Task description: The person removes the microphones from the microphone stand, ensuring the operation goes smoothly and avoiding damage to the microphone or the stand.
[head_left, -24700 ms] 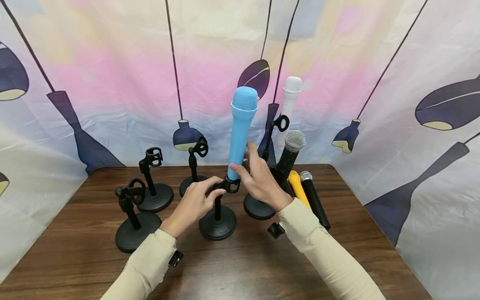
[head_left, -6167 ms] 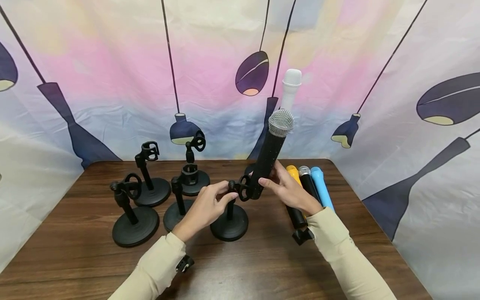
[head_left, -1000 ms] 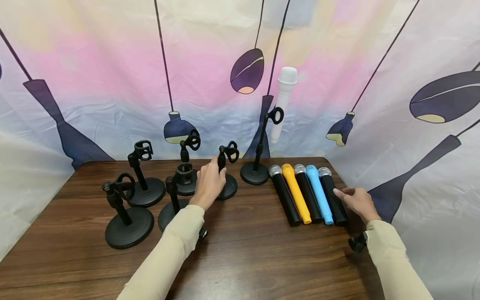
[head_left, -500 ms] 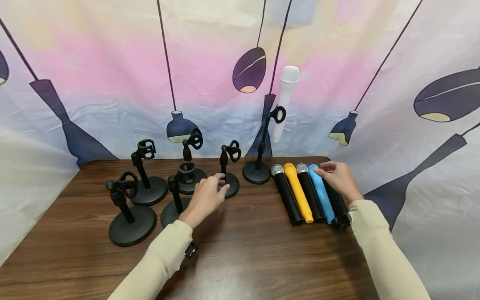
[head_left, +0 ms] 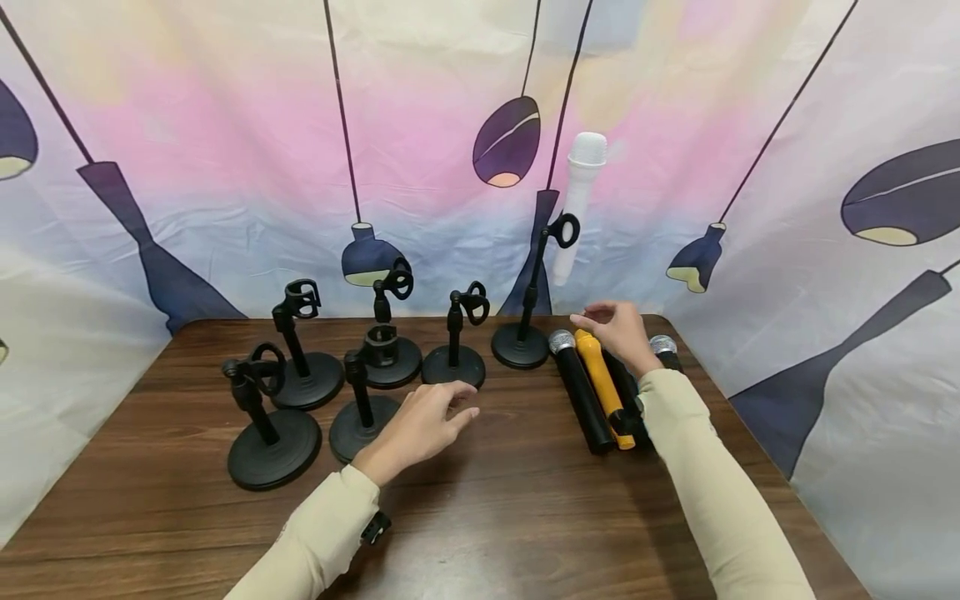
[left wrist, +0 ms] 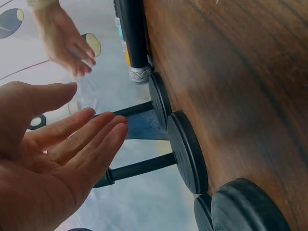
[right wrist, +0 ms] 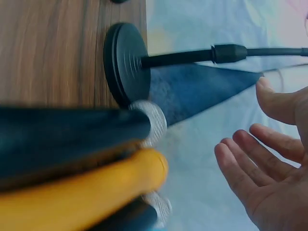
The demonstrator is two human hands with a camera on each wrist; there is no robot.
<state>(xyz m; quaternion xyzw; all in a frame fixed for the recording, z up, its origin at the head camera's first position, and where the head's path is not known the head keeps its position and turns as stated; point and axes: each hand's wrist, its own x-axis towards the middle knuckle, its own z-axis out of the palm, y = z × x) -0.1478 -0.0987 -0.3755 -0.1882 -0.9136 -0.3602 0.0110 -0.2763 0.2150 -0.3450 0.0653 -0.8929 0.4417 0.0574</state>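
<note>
My right hand (head_left: pixel 617 333) hovers above the head ends of a row of microphones, fingers loosely bent around nothing. Beneath it lie a black microphone (head_left: pixel 579 392) with a silver head and a yellow microphone (head_left: pixel 596 367). Another black microphone (head_left: pixel 664 348) shows past the sleeve; the forearm hides the rest of the row. My left hand (head_left: pixel 422 427) is in the air before a short microphone stand (head_left: pixel 454 337), its clip bare. In the left wrist view, the left hand's fingers (left wrist: pixel 96 144) are extended and grip nothing. The right wrist view shows the right palm (right wrist: pixel 284 197) bare.
Several black stands with bare clips cluster at left, including a front stand (head_left: pixel 273 450) and a nearer one (head_left: pixel 362 421). A taller stand (head_left: pixel 521 343) is at the back. Behind it a white microphone (head_left: pixel 577 200) appears against the patterned backdrop. The wooden table (head_left: pixel 480 533) ends at the backdrop.
Earlier, a blue and then a black microphone were taken from stands; they were laid in the row. Over the last second my right hand moved left across the row, and my left hand left the short stand.
</note>
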